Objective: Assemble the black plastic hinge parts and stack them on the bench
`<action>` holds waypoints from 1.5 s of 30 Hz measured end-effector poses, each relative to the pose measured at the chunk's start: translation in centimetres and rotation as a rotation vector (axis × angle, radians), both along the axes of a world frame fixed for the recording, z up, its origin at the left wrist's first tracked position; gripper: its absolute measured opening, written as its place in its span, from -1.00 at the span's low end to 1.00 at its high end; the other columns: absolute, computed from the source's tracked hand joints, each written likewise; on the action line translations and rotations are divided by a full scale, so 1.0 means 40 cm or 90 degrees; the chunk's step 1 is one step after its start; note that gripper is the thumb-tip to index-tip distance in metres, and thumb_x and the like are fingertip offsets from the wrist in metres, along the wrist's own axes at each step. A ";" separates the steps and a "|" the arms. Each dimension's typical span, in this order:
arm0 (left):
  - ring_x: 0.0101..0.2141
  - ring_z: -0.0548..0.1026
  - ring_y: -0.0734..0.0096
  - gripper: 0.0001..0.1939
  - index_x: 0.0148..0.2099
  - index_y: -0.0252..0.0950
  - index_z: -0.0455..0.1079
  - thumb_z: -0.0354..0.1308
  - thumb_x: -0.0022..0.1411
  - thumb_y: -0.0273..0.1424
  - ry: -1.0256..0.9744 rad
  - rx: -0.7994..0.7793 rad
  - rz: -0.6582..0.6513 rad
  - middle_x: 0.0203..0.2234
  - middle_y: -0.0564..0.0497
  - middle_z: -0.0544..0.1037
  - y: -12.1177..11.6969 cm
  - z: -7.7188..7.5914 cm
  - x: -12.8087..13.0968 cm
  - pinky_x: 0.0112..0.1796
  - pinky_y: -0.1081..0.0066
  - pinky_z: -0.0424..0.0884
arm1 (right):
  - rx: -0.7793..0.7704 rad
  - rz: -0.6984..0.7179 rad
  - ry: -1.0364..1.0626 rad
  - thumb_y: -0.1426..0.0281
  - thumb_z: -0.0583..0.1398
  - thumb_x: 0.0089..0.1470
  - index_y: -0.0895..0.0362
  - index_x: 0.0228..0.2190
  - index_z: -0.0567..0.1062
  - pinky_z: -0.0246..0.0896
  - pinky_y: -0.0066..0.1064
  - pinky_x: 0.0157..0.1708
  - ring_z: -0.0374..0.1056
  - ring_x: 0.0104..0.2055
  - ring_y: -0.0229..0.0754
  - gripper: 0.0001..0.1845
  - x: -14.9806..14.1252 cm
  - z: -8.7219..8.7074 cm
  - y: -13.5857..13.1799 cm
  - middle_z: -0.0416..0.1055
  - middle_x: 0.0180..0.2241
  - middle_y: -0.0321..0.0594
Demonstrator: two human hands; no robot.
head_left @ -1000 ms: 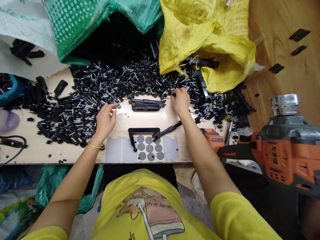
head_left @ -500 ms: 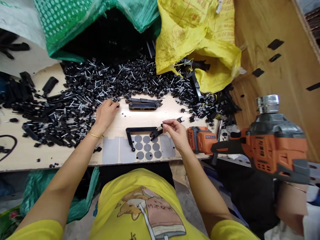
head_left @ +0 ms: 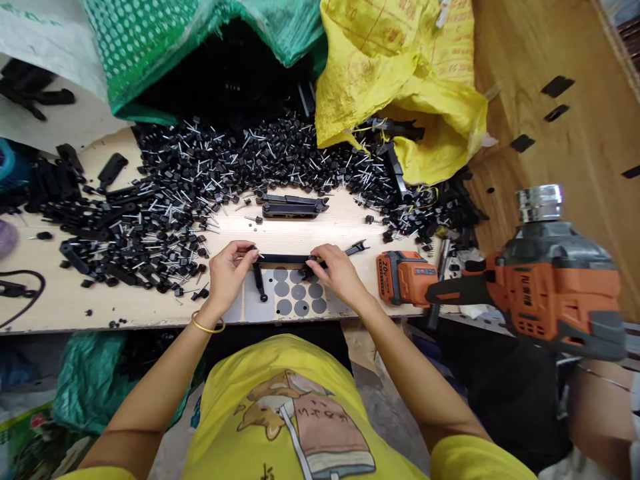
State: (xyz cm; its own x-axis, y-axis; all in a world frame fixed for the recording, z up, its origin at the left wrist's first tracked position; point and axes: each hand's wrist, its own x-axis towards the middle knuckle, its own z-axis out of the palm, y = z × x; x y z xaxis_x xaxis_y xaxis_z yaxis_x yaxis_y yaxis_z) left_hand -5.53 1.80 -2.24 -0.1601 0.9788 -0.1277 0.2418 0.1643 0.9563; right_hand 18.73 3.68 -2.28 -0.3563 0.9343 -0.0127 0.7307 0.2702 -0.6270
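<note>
A hinged black plastic arm assembly lies near the front edge of the table, its left leg slanting down and another bar reaching out to the right. At its left joint, my left hand pinches a small black-headed pin, whose metal shank shows by the fingertips. My right hand has thumb and fingers closed on a black-headed pin at the right joint; its shank is hidden. Behind both hands rests a folded pair of black arms. A heap of loose black-headed pins spreads beyond.
Grey round pads are on the tabletop before me. An orange cordless power tool is at right, near another person's arm. A green sack and a yellow sack stand behind; more black arms lie left.
My left hand has come from the pin heap to the assembly's left joint with a pin. My right hand brought a pin from the heap to the right joint and remains there.
</note>
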 end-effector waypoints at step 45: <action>-0.35 0.44 0.40 -0.86 -0.24 -0.30 0.33 0.05 0.25 -0.32 0.339 0.152 -0.336 -0.35 -0.01 0.43 0.014 -0.011 -0.044 -0.31 0.41 0.38 | 0.299 -0.002 -0.240 0.29 0.01 0.22 0.33 0.13 0.16 0.13 -0.15 -0.25 0.16 -0.30 -0.03 -0.47 -0.002 -0.154 -0.108 0.33 -0.31 0.02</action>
